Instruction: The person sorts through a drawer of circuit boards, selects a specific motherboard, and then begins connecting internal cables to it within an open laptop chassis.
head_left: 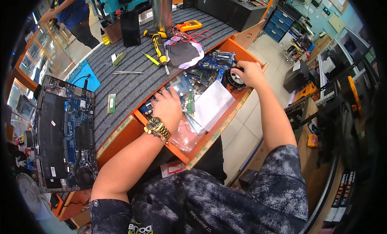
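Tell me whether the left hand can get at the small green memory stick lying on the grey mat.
Probably yes. The left hand is in the open drawer, and the memory stick lies uncovered on the grey mat just to its left, with nothing between them.

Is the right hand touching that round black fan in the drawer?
Touching. The head view shows the right hand lying over the fan, fingers curled onto its rim with no gap.

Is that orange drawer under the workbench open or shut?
Open. The orange drawer is pulled out, its circuit boards exposed, with the left hand and right hand reaching inside.
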{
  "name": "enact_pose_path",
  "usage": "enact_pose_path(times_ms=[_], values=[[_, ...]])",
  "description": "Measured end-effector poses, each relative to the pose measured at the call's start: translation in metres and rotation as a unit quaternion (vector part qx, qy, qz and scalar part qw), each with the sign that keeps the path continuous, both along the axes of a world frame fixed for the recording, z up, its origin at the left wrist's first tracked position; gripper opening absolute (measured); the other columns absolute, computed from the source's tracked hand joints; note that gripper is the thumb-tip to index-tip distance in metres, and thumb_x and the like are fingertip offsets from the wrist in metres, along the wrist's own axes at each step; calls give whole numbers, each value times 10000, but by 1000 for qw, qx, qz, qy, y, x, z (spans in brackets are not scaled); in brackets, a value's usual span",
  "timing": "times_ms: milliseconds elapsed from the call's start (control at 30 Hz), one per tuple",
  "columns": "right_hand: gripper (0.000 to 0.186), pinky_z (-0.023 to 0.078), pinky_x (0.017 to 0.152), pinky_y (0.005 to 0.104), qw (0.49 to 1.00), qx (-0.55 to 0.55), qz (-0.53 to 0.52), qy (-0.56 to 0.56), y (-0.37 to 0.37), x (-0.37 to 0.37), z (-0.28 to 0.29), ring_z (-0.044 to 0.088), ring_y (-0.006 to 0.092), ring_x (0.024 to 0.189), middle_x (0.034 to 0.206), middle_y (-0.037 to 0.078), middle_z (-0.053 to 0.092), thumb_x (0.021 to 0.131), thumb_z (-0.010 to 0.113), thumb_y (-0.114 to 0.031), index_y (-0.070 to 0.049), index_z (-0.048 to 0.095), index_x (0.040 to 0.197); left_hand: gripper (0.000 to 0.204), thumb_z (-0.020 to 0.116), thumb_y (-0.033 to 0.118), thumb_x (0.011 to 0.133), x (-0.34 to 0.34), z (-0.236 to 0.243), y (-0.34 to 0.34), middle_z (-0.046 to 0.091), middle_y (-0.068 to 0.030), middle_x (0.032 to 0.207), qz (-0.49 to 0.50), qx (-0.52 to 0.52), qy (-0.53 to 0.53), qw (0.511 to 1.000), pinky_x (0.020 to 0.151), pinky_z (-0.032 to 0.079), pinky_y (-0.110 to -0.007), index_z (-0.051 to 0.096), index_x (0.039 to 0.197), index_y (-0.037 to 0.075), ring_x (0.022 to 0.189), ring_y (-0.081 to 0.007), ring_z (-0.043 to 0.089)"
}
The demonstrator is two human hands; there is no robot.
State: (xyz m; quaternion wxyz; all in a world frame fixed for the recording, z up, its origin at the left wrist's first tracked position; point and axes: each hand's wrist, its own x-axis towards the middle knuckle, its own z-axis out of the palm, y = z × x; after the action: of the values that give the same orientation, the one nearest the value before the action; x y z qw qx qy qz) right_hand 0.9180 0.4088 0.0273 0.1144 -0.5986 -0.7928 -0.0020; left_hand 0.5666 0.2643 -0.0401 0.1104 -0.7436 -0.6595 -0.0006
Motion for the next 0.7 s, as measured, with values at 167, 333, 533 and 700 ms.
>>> enact_pose_path(times_ms=[167, 333, 533, 700], values=[[320, 476, 979, 464, 1000, 16, 17, 10, -61, 46, 12, 745, 363, 952, 985, 110, 807, 996, 858, -394, -83, 791, 1026, 646, 698, 150, 1028, -5, 12, -6, 634, -340, 1562, -11, -16, -27, 999, 1070, 627, -523, 556, 1627, -44, 1313, -458, 706], [304, 430, 900, 422, 994, 92, 35, 42, -117, 65, 24, 684, 311, 887, 904, 76, 729, 954, 909, -329, -68, 752, 970, 648, 758, 199, 1029, -17, 12, -8, 646, -340, 1549, -34, -14, -88, 995, 1093, 614, -522, 568, 1592, -58, 1332, -450, 696], [314, 410, 860, 417, 985, 139, 68, 76, -153, 56, 23, 641, 299, 860, 874, 65, 688, 909, 941, -311, -72, 744, 957, 543, 781, 237, 1028, -27, 20, -14, 714, -357, 1418, -65, -8, -148, 987, 1124, 591, -501, 650, 1438, -94, 1266, -473, 720], [322, 402, 847, 417, 983, 146, 77, 87, -169, 45, 26, 613, 290, 836, 847, 60, 656, 891, 954, -312, -75, 745, 951, 487, 791, 223, 1020, -31, 29, -18, 746, -340, 1361, -77, -10, -188, 979, 1123, 584, -498, 681, 1368, -100, 1253, -456, 731]])
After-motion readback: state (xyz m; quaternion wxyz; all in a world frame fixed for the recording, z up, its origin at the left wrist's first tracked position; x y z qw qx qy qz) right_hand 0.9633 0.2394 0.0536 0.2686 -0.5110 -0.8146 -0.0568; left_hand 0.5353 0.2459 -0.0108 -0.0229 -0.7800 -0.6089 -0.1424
